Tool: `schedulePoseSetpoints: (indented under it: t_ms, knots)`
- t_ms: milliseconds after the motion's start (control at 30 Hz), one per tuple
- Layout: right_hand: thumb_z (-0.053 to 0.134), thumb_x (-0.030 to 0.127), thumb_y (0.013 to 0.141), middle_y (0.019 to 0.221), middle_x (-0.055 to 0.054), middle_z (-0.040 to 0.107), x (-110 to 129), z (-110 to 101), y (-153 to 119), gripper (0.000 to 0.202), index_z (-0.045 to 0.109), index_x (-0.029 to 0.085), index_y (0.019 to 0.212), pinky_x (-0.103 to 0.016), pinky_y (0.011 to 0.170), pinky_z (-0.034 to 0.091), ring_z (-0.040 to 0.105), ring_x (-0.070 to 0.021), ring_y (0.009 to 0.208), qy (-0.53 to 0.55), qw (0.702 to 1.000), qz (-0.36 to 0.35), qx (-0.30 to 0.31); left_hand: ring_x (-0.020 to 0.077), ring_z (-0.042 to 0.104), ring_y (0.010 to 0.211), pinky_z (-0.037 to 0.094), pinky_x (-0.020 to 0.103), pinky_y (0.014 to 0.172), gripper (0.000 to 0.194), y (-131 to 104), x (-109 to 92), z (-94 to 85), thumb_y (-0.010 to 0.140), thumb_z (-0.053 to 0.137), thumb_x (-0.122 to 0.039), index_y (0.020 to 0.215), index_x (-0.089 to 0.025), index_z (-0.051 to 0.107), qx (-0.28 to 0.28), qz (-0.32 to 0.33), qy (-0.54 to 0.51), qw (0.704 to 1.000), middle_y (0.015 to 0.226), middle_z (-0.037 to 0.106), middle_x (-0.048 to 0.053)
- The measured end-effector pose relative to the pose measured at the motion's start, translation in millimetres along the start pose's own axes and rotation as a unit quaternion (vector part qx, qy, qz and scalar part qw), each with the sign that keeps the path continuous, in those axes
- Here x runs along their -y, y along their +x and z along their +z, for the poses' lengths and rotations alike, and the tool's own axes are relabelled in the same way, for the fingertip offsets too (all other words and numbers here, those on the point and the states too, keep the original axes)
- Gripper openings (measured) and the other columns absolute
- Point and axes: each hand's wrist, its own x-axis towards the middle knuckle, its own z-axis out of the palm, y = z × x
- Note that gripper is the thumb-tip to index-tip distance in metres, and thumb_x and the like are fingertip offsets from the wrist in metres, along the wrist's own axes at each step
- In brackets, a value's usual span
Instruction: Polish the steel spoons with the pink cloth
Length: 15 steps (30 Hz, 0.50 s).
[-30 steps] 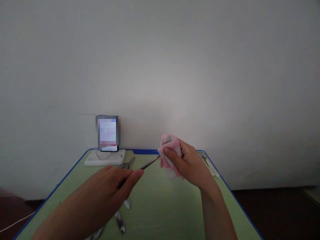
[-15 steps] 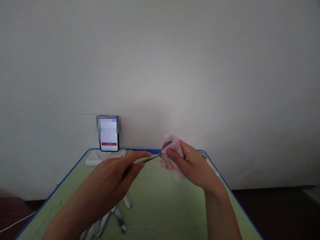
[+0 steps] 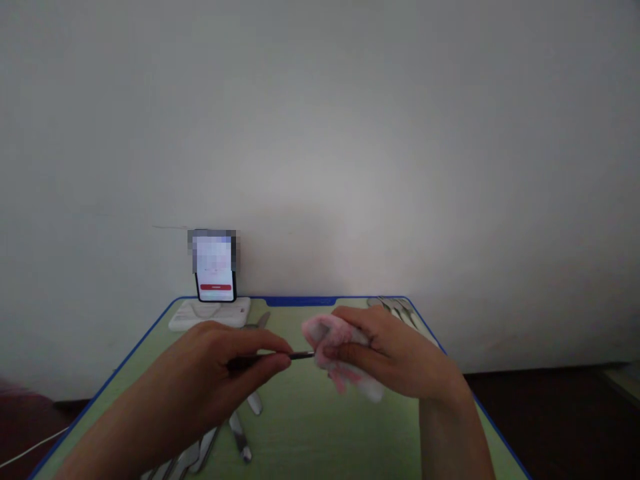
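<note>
Between the thumb and fingers of my left hand (image 3: 235, 363) is the handle of a thin metal utensil (image 3: 302, 355), held nearly level above the table. Its far end goes into a pink and white cloth (image 3: 340, 340), so I cannot tell what kind of utensil it is. My right hand (image 3: 390, 350) is closed on the cloth, wrapping it round that end. Below my left wrist several metal pieces of cutlery (image 3: 240, 437) lie on the green table (image 3: 320, 427), partly hidden by my forearm.
A lit phone (image 3: 216, 267) stands upright on a white stand (image 3: 233, 313) at the table's back left. Several forks and spoons (image 3: 400, 312) lie at the back right, partly behind my right hand. A pale wall rises behind the table. A white cable (image 3: 35, 448) runs at lower left.
Both hands have come lower with the utensil and cloth. The utensil has gone from slanted to nearly level. Cutlery at the back right shows more now.
</note>
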Motion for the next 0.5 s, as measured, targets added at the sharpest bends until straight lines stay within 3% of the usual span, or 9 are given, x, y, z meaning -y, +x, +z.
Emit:
schedulePoseSetpoints:
  t_ms: [67, 167, 300, 400, 500]
  knots:
    - [0.055, 0.030, 0.082, 0.066, 0.003, 0.065, -0.4, 5.8, 3.7, 0.015, 0.066, 0.020, 0.079, -0.020, 0.053, 0.037, 0.054, -0.0092, 0.055, 0.025, 0.995, -0.004, -0.100, 0.0082, 0.056, 0.048, 0.037, 0.016, 0.048, 0.028, 2.0, -0.9, -2.9, 0.084, 0.049, -0.046, 0.081, -0.028, 0.070, 0.028, 0.010, 0.005, 1.000, 0.060, 0.067, -0.006]
    - [0.060, 0.037, 0.079, 0.064, 0.001, 0.066, -2.5, 20.7, 14.3, 0.020, 0.065, 0.018, 0.082, -0.022, 0.051, 0.040, 0.056, -0.0114, 0.052, 0.107, 0.962, 0.001, -0.253, 0.0092, 0.058, 0.054, 0.038, 0.017, 0.052, 0.030, 6.1, -5.1, -2.8, 0.085, 0.048, -0.047, 0.080, -0.025, 0.067, -0.029, 0.009, 0.003, 1.000, 0.064, 0.067, -0.006]
    - [0.054, 0.046, 0.080, 0.071, -0.003, 0.069, -5.3, 44.2, 33.4, 0.029, 0.062, 0.018, 0.081, -0.027, 0.054, 0.047, 0.063, -0.0157, 0.057, 0.277, 0.856, 0.001, -0.438, 0.0096, 0.056, 0.051, 0.037, 0.018, 0.050, 0.032, 11.0, -14.9, 7.2, 0.086, 0.046, -0.047, 0.083, -0.024, 0.067, -0.070, 0.000, -0.015, 0.997, 0.060, 0.065, -0.005]
    - [0.049, 0.049, 0.082, 0.076, -0.006, 0.070, -8.1, 56.6, 43.9, 0.036, 0.062, 0.016, 0.083, -0.028, 0.057, 0.050, 0.065, -0.0167, 0.061, 0.344, 0.796, 0.018, -0.498, 0.0092, 0.052, 0.047, 0.033, 0.019, 0.048, 0.032, 13.0, -21.6, 15.1, 0.087, 0.044, -0.045, 0.084, -0.023, 0.067, -0.070, -0.012, 0.002, 0.997, 0.055, 0.063, -0.005]
    - [0.050, 0.049, 0.082, 0.083, -0.007, 0.070, -11.7, 63.2, 49.3, 0.037, 0.063, 0.015, 0.087, -0.028, 0.059, 0.050, 0.065, -0.0170, 0.068, 0.396, 0.773, 0.034, -0.494, 0.0091, 0.049, 0.044, 0.031, 0.019, 0.047, 0.033, 15.0, -24.1, 19.7, 0.087, 0.043, -0.044, 0.084, -0.021, 0.068, -0.082, -0.018, 0.028, 0.996, 0.052, 0.060, -0.005]
